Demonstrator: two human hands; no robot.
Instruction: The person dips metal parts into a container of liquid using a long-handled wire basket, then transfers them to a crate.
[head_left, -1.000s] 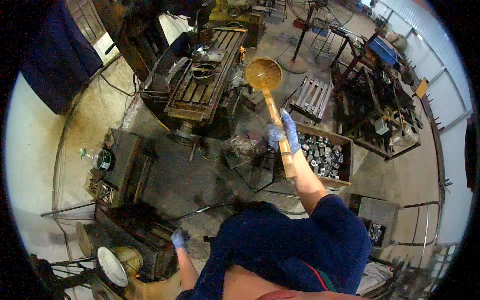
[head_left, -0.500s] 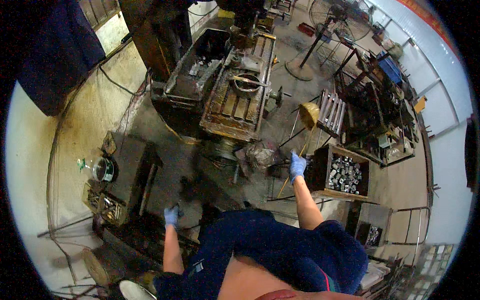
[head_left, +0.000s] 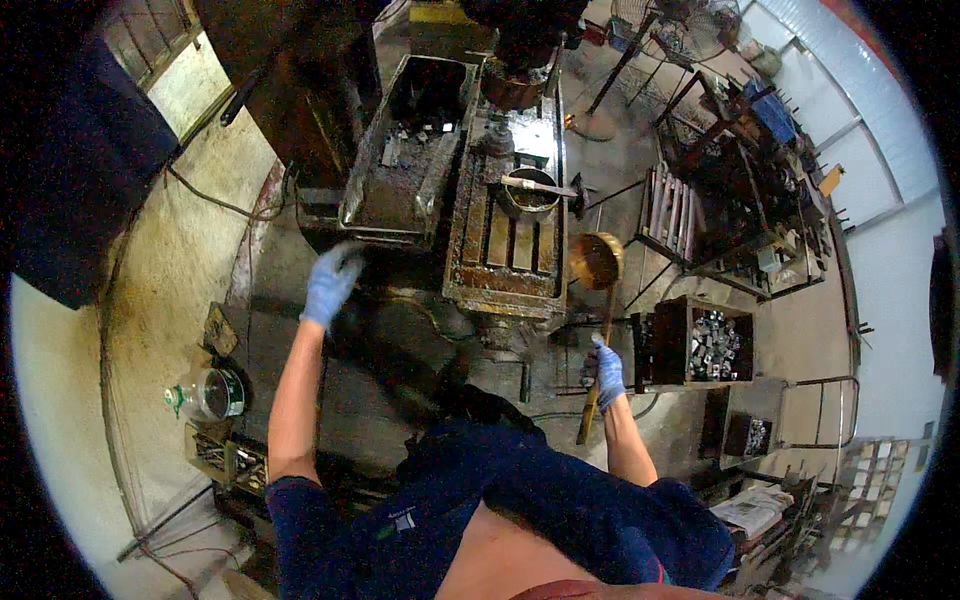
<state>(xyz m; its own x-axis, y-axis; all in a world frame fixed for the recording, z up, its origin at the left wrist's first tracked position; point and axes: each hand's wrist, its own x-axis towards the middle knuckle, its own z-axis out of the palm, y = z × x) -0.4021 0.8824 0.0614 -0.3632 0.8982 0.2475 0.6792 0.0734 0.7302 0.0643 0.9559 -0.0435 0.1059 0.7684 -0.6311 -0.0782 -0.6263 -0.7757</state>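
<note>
My right hand (head_left: 607, 374), in a blue glove, is closed round the wooden handle of a long-handled ladle (head_left: 611, 262). Its brass-coloured bowl hangs at the far end, beside the right edge of the machine table (head_left: 505, 290), and the handle's butt sticks out below my hand. My left hand (head_left: 332, 287), also gloved in blue, is stretched forward with its fingers apart and holds nothing; its fingertips are smeared by motion. It is nearest to the front end of a metal trough (head_left: 390, 215) with metal pieces in it. On the machine table a round pot (head_left: 528, 200) stands with a brush (head_left: 535, 184) across its top.
To the right is a box of metal pieces (head_left: 713, 345), with a rack of bars (head_left: 672, 212) beyond it. A cluttered workbench (head_left: 740, 200) runs along the right side. At left stand a clear plastic container (head_left: 215, 394) and a wooden tray (head_left: 240, 462). A pedestal fan stands far back.
I have come closer to the machine. My left hand has gone up and forward, toward the trough. The ladle in my right hand has swung to a more upright line, its bowl now near the table.
</note>
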